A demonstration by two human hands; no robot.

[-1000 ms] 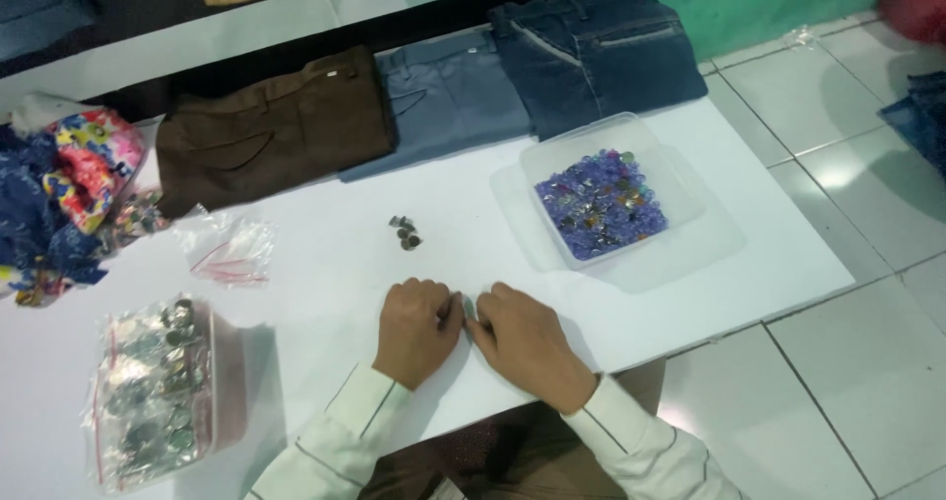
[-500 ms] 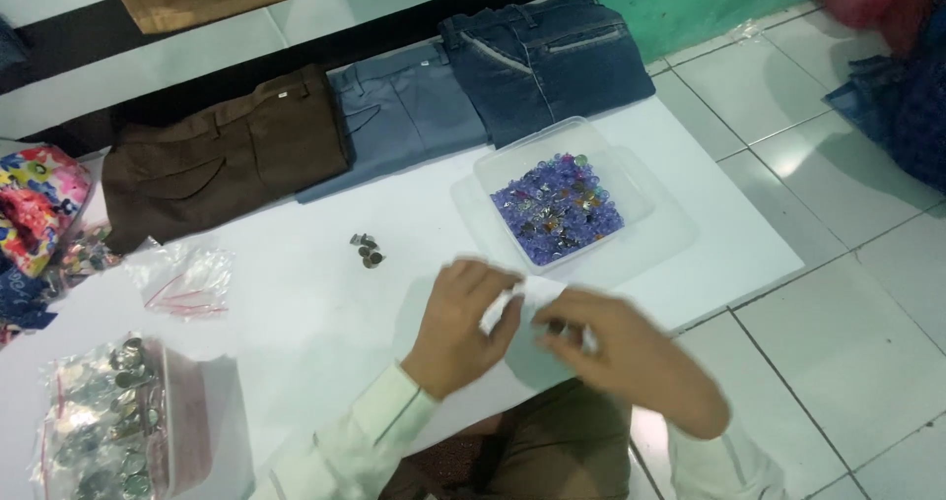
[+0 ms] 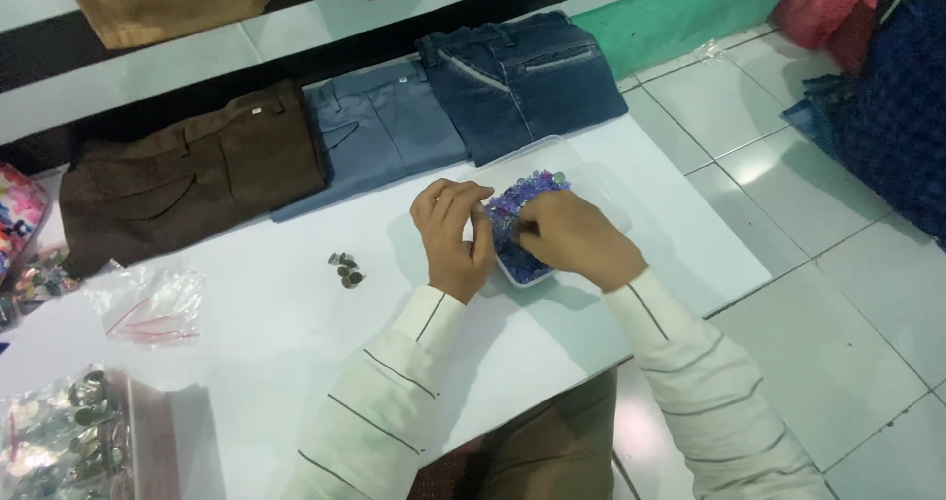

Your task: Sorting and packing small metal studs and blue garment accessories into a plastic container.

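The white table (image 3: 296, 362) spreads out under you, and the clear tray (image 3: 581, 180) of small blue-purple pieces (image 3: 512, 204) sits right beneath both your hands, just ahead of your chest. Your right hand (image 3: 576, 239) lies over the pile, fingers curled down into it, grip hidden; your left hand (image 3: 453, 234) curls at the tray's left edge, holding nothing I can make out.

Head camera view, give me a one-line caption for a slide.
Both hands, left hand and right hand, reach into a clear tray of blue beads beside three folded trousers.
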